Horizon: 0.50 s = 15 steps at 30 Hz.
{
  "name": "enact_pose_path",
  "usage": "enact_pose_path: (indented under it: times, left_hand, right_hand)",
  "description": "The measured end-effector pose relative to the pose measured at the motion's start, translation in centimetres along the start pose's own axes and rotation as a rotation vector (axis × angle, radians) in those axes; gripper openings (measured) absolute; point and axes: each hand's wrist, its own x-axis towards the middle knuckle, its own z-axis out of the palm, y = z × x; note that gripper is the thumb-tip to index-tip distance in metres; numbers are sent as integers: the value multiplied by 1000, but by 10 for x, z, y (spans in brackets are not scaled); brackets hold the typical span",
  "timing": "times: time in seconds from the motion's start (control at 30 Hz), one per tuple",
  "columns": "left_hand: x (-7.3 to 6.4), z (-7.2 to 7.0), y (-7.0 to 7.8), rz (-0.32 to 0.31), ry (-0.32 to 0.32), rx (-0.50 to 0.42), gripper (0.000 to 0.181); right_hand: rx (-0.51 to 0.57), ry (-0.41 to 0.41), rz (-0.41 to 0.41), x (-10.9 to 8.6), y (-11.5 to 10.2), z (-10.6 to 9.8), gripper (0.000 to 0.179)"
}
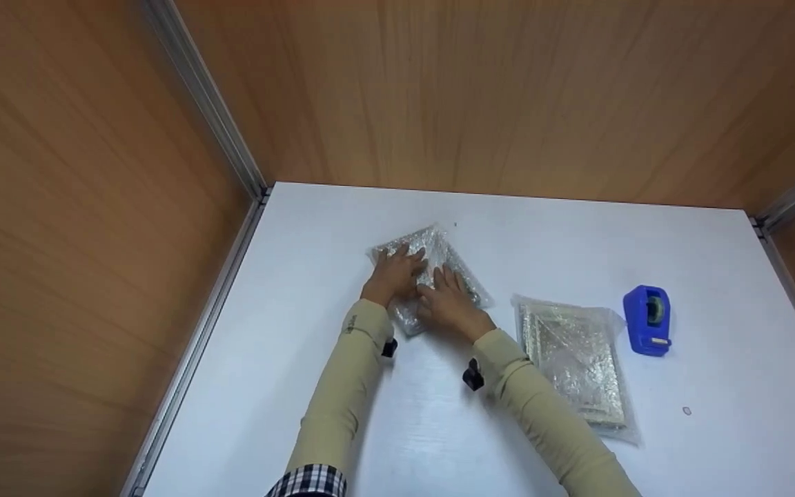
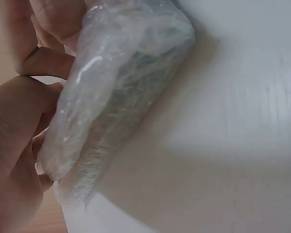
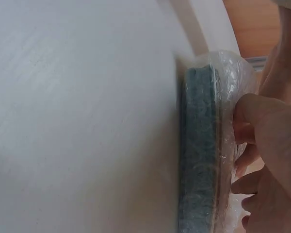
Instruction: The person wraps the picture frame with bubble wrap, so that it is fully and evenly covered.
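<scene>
A flat rectangular thing in clear bubble wrap, the package (image 1: 433,240), lies turned at an angle on the white table. Across its left part rests my left hand (image 1: 392,276), fingers spread on the plastic. My right hand (image 1: 451,304) lies on the near right part, its fingers pointing away from me and its thumb close to the left hand. In the left wrist view, loose wrap (image 2: 82,97) bulges along one edge beside the fingers. The right wrist view shows a straight grey-green side (image 3: 199,145) through the plastic, with fingertips touching the wrap on top.
A second bubble-wrapped package (image 1: 577,359), flat and frame-like, lies right of my right forearm. Beyond it stands a blue tape dispenser (image 1: 646,321) with a roll in it. Wood-grain panels (image 1: 480,96) border the table (image 1: 342,207) at the back and sides.
</scene>
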Motion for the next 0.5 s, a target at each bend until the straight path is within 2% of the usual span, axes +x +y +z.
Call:
enact_pose_path:
  times: [0.2,0.37,0.5]
  left_hand:
    - [-9,2,-12,-8,-29,-112,60]
    - [-18,3,-22,-10,-47,-132,72]
    - [-21,3,-28,-32,-59,-148,69]
  right_hand:
    - [9,-21,-30,6,0,1,39]
    - [-6,-22,-27,9,2,1,35]
    - [-4,-15,-34,12,7,2,32]
